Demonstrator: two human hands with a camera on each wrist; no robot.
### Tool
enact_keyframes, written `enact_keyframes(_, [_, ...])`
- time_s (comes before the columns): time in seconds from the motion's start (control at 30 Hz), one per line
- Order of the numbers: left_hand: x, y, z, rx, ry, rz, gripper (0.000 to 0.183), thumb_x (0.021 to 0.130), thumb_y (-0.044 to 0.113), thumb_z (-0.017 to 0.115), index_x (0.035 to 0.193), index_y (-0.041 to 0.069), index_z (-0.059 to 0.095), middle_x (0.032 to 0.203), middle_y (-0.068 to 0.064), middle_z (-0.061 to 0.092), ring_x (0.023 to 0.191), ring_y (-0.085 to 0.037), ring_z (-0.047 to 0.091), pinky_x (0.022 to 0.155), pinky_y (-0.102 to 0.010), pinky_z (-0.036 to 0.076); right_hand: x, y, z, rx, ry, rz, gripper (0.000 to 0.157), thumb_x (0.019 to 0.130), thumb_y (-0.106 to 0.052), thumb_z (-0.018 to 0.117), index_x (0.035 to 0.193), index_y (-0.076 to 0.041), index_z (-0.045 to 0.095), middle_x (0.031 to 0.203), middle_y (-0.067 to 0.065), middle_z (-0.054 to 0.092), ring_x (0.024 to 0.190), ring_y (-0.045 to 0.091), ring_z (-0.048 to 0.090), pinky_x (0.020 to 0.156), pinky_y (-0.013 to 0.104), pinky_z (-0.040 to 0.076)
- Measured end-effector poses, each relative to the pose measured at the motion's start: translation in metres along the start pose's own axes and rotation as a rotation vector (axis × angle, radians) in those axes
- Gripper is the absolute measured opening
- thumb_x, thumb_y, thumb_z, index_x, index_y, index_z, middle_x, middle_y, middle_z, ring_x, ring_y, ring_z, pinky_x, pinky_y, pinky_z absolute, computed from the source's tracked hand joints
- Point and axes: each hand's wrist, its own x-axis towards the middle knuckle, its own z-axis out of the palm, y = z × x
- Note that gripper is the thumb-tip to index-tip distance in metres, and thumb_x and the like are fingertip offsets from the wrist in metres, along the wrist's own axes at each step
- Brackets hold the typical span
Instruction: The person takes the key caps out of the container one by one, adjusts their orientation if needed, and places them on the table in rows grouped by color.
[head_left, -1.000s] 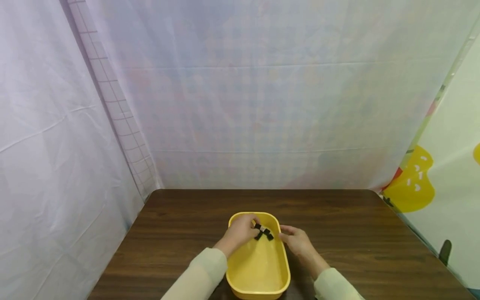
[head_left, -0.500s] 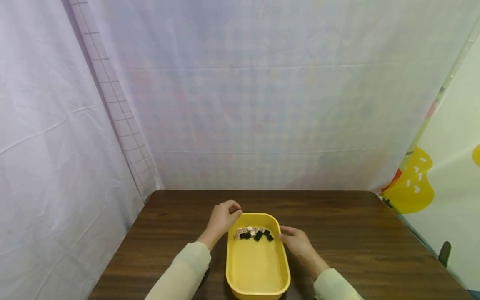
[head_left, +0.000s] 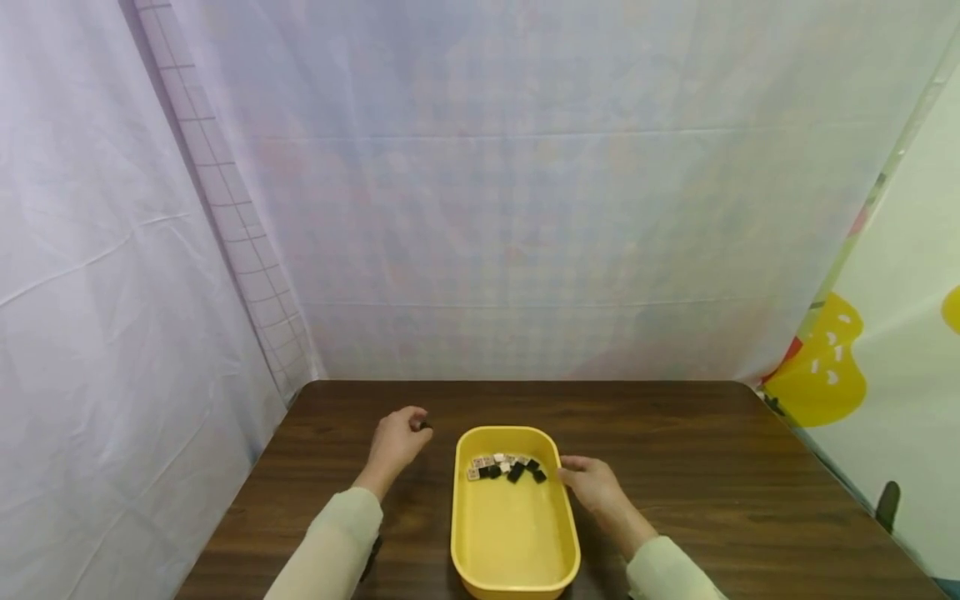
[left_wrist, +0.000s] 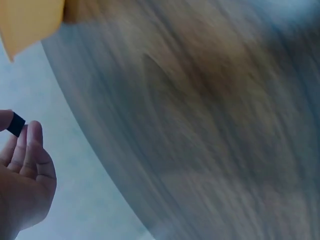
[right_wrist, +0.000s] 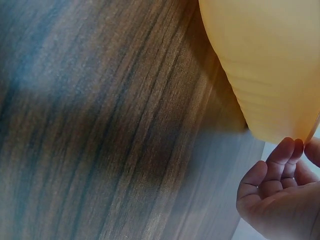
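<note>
My left hand (head_left: 396, 442) is over the table, left of a yellow plastic tub (head_left: 517, 537). Between its thumb and fingertips it pinches a small black square tile (left_wrist: 16, 124), its dark side showing in the left wrist view. At the tub's right side my right hand (head_left: 600, 487) pinches the rim, thumb on one side and fingertips on the outer wall (right_wrist: 270, 100). Inside the tub, near its far end, lies a loose row of small square tiles (head_left: 516, 472). Some show black, others white or with a printed dark pattern.
The tub stands on a dark wood-grain table (head_left: 697, 500) with rounded far corners. Behind the table hangs a pale curtain (head_left: 517, 208), with a white cloth (head_left: 112, 333) on the left. Part of a dark object (head_left: 371, 558) shows under the left forearm.
My left hand has come out of the tub and moved left over the table with the black tile, uncovering the tile row. My right hand has stayed on the rim.
</note>
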Motion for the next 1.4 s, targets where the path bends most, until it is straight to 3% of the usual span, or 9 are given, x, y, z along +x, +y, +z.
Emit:
enact_keyframes(0.2, [-0.002, -0.015, -0.003, -0.021, -0.076, -0.036, 0.019, 0.079, 0.0, 0.075, 0.097, 0.001, 0.073, 0.086, -0.008, 0.069, 0.083, -0.026, 0.065, 0.076, -0.042, 0.053, 0.0, 0.0, 0.0, 0.0, 0.002, 0.0, 0.034, 0.093, -0.004, 0.06, 0.119, 0.017, 0.061, 0.115, 0.03, 0.064, 0.108, 0.039, 0.06, 0.095, 0.054, 0.045])
enact_keyframes(0.47, [-0.011, -0.027, -0.002, -0.015, -0.2, -0.046, 0.018, 0.079, 0.001, 0.079, 0.096, 0.003, 0.073, 0.084, -0.004, 0.067, 0.082, -0.022, 0.062, 0.076, -0.041, 0.052, -0.001, 0.0, 0.0, -0.011, 0.007, 0.011, 0.034, 0.093, -0.005, 0.06, 0.119, 0.017, 0.061, 0.116, 0.03, 0.064, 0.109, 0.04, 0.059, 0.095, 0.054, 0.045])
enact_keyframes(0.73, [-0.016, -0.035, 0.006, -0.022, -0.234, -0.034, 0.016, 0.075, -0.002, 0.08, 0.088, 0.002, 0.073, 0.074, 0.0, 0.063, 0.071, -0.014, 0.058, 0.067, -0.032, 0.05, -0.003, -0.001, 0.0, -0.002, 0.014, 0.015, 0.033, 0.093, -0.004, 0.06, 0.119, 0.017, 0.061, 0.115, 0.03, 0.064, 0.106, 0.037, 0.06, 0.092, 0.051, 0.047])
enact_keyframes(1.07, [-0.02, -0.039, 0.013, 0.008, -0.288, 0.043, 0.015, 0.073, -0.001, 0.079, 0.084, 0.004, 0.071, 0.071, 0.002, 0.061, 0.067, -0.012, 0.054, 0.065, -0.03, 0.047, -0.004, -0.003, 0.001, -0.003, 0.016, 0.011, 0.033, 0.092, -0.004, 0.061, 0.118, 0.017, 0.062, 0.11, 0.027, 0.067, 0.099, 0.032, 0.063, 0.089, 0.048, 0.049])
enact_keyframes(1.4, [-0.018, -0.039, 0.013, 0.06, -0.301, 0.054, 0.031, 0.072, 0.001, 0.082, 0.1, 0.001, 0.07, 0.075, 0.0, 0.059, 0.07, -0.015, 0.054, 0.067, -0.033, 0.048, -0.003, -0.003, 0.001, 0.01, 0.01, 0.019, 0.032, 0.094, -0.003, 0.059, 0.119, 0.017, 0.061, 0.107, 0.027, 0.067, 0.094, 0.03, 0.064, 0.085, 0.046, 0.051])
